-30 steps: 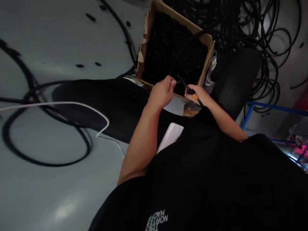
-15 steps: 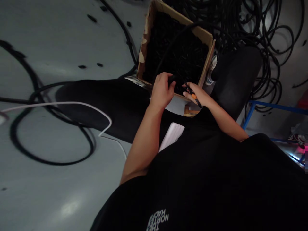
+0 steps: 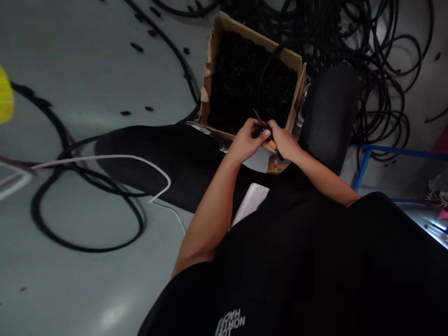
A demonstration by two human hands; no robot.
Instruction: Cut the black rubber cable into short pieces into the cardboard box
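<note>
While a blurred bright-yellow object shows at the far left edge, a loose loop of thick black cable lies on the smooth grey floor, and a thin white cord bends across the left thigh of the person's black trousers. Short black scraps dot the floor nearby. Between the legs stands an open brown cardboard box with torn edges, filled with small dark pieces. At its near rim the left hand is curled, thumb and fingers pressed around a small black item — too dim to make out fully. A flat white rectangular device rests against the lap. A black strand arcs over the box towards the hands. The slim orange-and-black-handled cutting tool sits in the right hand — fingers wrapped around it, blade tilted up over the box. Farther right are tangled black coils and a blue metal frame.
</note>
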